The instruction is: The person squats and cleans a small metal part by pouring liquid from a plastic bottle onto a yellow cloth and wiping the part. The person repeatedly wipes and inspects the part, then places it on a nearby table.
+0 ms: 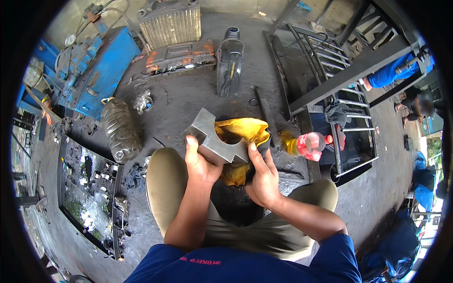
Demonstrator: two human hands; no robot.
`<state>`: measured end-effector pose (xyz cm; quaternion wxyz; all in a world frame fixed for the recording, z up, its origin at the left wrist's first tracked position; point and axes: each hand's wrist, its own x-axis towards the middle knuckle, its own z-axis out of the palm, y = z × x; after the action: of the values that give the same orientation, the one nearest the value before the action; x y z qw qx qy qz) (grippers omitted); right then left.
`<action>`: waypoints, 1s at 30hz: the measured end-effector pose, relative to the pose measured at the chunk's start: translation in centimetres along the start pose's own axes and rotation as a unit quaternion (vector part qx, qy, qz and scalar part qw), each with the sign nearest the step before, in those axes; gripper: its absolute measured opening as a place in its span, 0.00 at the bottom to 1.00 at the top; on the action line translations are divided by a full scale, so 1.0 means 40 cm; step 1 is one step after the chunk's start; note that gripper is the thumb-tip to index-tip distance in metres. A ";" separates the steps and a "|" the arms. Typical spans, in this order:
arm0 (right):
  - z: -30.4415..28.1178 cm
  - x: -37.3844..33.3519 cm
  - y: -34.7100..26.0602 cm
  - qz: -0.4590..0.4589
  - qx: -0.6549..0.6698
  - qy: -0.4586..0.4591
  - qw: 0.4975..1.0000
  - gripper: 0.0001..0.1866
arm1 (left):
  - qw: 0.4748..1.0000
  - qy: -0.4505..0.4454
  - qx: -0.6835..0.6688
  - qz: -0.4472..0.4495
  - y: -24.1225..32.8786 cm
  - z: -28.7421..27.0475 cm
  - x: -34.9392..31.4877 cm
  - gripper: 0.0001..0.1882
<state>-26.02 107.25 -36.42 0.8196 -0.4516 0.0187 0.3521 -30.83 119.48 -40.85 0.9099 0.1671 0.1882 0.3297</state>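
Down over the person's knees, the left hand [200, 162] is clamped round a grey metal block [212, 139] with a half-round cutout, held above the grimy floor [188, 104]. The right hand [262, 177] grips a yellow rag [243, 132] pressed against the block's cutout. A red-labelled bottle [306, 145] lies just right of them.

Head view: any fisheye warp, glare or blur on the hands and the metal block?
Head view: strong warp, black rim, gate bars bowed. Centre sharp: left hand, right hand, metal block, yellow rag. Glare on oily tray; far right overexposed.
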 end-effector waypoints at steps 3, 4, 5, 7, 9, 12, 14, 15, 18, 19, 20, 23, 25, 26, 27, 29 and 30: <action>-0.009 0.020 -0.026 0.070 0.058 -0.021 0.996 0.31 | 0.997 -0.074 0.034 0.010 -0.006 -0.038 0.016 0.39; -0.014 0.037 -0.034 0.120 0.073 -0.035 0.989 0.30 | 0.991 -0.127 0.023 0.038 -0.007 -0.050 0.020 0.40; -0.023 0.049 -0.045 0.156 0.095 -0.080 0.980 0.29 | 0.983 -0.167 0.044 0.065 -0.006 -0.061 0.024 0.40; -0.036 0.062 -0.056 0.204 0.103 -0.143 0.963 0.30 | 0.965 -0.229 0.077 0.097 -0.006 -0.074 0.025 0.43; -0.042 0.060 -0.055 0.184 0.076 -0.173 0.965 0.30 | 0.954 -0.269 0.093 0.096 0.000 -0.073 0.021 0.43; -0.039 0.037 -0.049 0.152 0.030 -0.136 0.979 0.35 | 0.934 -0.270 0.142 0.186 0.018 -0.038 0.010 0.41; -0.031 0.024 -0.051 0.111 0.037 -0.158 0.981 0.34 | 0.895 -0.283 0.230 0.256 0.032 0.003 0.001 0.41; -0.027 0.021 -0.055 0.123 0.068 -0.114 0.983 0.31 | 0.862 -0.261 0.312 0.303 0.043 0.023 -0.010 0.41; -0.016 0.027 -0.066 0.015 0.053 -0.091 0.994 0.24 | 0.906 -0.154 0.321 0.230 0.029 0.068 -0.071 0.42; -0.013 0.033 -0.068 -0.023 0.052 -0.093 0.994 0.23 | 0.938 -0.111 0.268 0.191 -0.002 0.079 -0.091 0.45; -0.011 0.039 -0.067 -0.088 0.002 -0.111 0.990 0.23 | 0.937 -0.147 0.243 0.205 -0.022 0.083 -0.098 0.40; -0.009 0.048 -0.050 -0.245 -0.146 -0.135 0.949 0.20 | 0.989 -0.117 0.044 0.075 -0.037 0.061 -0.094 0.20; -0.010 0.045 -0.033 -0.278 -0.246 -0.090 0.924 0.23 | 0.988 -0.145 -0.035 0.032 -0.026 0.037 -0.070 0.21; -0.008 0.040 -0.026 -0.285 -0.291 -0.075 0.910 0.24 | 0.987 -0.146 -0.070 0.011 -0.013 0.026 -0.055 0.22; -0.007 0.034 -0.022 -0.334 -0.336 -0.056 0.879 0.22 | 0.988 -0.143 -0.044 0.028 -0.008 0.021 -0.046 0.27; 0.001 0.018 -0.018 -0.325 -0.385 -0.018 0.864 0.20 | 0.985 -0.154 -0.053 0.054 0.012 0.014 -0.029 0.30; 0.005 0.007 -0.020 -0.330 -0.397 -0.007 0.856 0.19 | 0.983 -0.159 -0.066 0.063 0.019 0.015 -0.023 0.31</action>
<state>-25.40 107.29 -35.81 0.6390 -0.7158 -0.2786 0.0415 -31.63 119.30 -39.77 0.9148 0.1683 0.0076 0.3672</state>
